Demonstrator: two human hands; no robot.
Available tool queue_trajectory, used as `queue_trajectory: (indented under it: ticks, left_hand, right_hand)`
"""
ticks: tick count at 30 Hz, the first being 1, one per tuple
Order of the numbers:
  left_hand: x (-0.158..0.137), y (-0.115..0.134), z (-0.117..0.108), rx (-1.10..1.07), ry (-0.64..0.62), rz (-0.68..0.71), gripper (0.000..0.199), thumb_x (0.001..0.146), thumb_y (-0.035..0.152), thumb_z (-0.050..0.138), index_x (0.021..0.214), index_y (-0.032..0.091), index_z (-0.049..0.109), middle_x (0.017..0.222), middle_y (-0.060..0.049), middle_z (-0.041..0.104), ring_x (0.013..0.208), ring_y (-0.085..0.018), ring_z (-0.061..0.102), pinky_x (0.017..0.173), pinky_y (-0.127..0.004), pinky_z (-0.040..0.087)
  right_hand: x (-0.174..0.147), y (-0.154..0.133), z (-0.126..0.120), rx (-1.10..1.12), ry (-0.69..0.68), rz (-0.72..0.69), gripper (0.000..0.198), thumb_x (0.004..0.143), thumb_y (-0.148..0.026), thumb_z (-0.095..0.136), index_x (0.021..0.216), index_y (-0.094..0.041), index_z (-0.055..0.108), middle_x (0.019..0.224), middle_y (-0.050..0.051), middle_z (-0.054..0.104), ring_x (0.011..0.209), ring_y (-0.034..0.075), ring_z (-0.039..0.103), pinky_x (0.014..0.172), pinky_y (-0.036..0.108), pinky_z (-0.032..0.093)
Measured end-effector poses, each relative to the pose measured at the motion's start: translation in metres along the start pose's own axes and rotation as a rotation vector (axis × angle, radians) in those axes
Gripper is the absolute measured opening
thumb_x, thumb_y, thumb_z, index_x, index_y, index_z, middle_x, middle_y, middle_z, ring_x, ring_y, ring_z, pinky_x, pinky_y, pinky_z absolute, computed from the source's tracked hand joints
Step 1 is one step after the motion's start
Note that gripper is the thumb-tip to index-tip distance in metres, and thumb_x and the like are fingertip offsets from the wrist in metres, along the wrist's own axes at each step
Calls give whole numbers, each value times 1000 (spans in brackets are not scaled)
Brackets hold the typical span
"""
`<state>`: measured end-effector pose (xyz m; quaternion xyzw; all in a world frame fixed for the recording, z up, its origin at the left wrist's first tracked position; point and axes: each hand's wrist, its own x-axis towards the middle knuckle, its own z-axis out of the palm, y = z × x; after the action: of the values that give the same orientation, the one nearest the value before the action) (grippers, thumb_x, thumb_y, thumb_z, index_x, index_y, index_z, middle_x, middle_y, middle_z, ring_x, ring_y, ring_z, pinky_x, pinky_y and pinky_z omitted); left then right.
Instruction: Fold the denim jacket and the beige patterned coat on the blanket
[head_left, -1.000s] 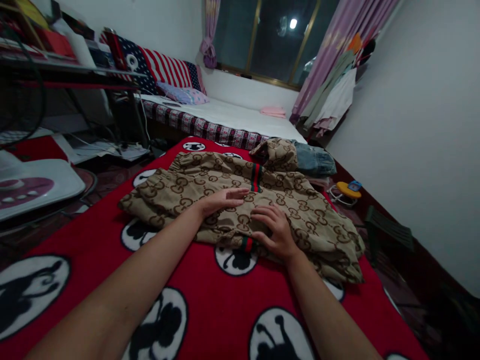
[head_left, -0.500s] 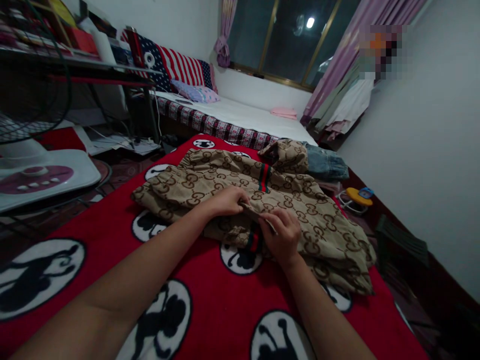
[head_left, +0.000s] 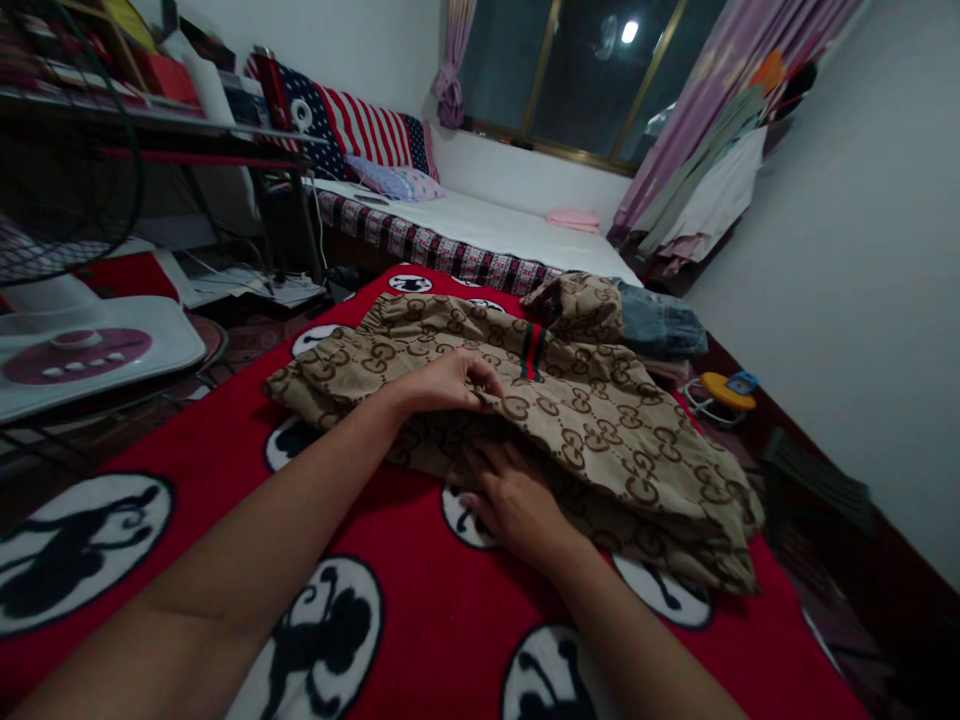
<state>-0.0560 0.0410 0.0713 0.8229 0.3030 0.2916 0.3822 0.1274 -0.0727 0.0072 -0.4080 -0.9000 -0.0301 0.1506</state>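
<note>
A tan garment (head_left: 600, 420) with a brown ring pattern and a red-green stripe lies spread on a red blanket (head_left: 420, 600) printed with black-and-white round figures. My left hand (head_left: 450, 382) pinches the garment's near edge and lifts its top layer. My right hand (head_left: 510, 495) lies flat, fingers spread, slid under that lifted layer; its fingertips are hidden by the cloth. A second tan patterned piece (head_left: 577, 305) sits bunched at the garment's far end.
Folded blue jeans (head_left: 660, 325) lie beyond the garment. A bed (head_left: 487, 225) with a flag-pattern pillow stands behind. A white fan base (head_left: 82, 350) and a cluttered desk are on the left. A yellow round object (head_left: 724, 388) and a dark stool sit by the right wall.
My left hand went from flat on the garment to pinching its edge and lifting it. My right hand let go of the edge and slid under the raised layer.
</note>
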Motion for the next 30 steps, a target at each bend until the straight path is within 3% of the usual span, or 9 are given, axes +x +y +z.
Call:
queue_trajectory:
  ticks: [6,9,12,15,17,20,23,26,30]
  left_hand:
    - [-9,-4,4,79,-575,-111,21,66,27,78,83,15,78,70,0,70,67,-12,58,60,-17,42]
    - [-8,-5,15,183,-635,-211,17,70,32,75,69,14,75,60,1,66,57,-10,53,52,-17,38]
    - [-7,0,21,241,-627,-313,20,72,32,72,62,14,71,50,4,58,49,-8,49,45,-17,33]
    - [-8,5,21,184,-638,-404,15,72,27,69,63,14,70,49,3,58,47,-9,51,44,-16,35]
    - [-9,6,21,78,-644,-454,15,73,27,67,65,14,70,54,1,63,51,-12,57,47,-18,40]
    - [-2,2,21,4,-460,-414,19,77,30,63,73,13,71,61,-2,67,56,-15,62,52,-21,46]
    - [13,-6,26,118,33,-218,27,84,31,56,92,12,73,80,-6,73,74,-18,68,69,-26,53]
    - [23,-21,35,394,402,-60,43,89,37,54,126,18,63,130,-11,61,120,-24,56,103,-37,43]
    - [18,-50,50,792,232,-192,58,93,52,47,146,30,41,157,-9,31,145,-32,24,116,-58,15]
  right_hand:
    - [4,-55,-12,-209,-242,193,33,88,-14,56,118,-7,64,114,19,66,103,29,61,78,39,53]
    - [1,-75,-41,-127,-244,202,17,90,-22,57,89,-15,72,83,11,72,74,23,65,58,31,47]
    - [1,-61,-64,-35,-29,208,30,95,-32,49,78,-20,69,70,5,69,65,18,62,61,29,44]
    - [6,-16,-55,-84,161,241,29,97,-35,45,106,-22,70,109,9,71,102,22,62,91,37,43]
    - [7,17,-33,-154,119,312,44,95,-43,49,134,-25,55,143,11,51,133,31,42,107,53,29]
    - [3,45,1,-188,-45,384,57,96,-47,44,149,-30,35,159,7,25,146,34,19,110,64,19]
    - [-1,48,15,-196,-74,408,56,98,-45,38,151,-33,29,161,4,17,148,31,13,112,64,16]
    - [-3,43,14,-188,-58,411,55,97,-46,39,151,-33,30,161,3,18,148,30,13,113,63,17]
    - [-5,44,12,-163,-27,379,54,97,-45,40,149,-34,33,160,2,20,148,29,16,112,63,20]
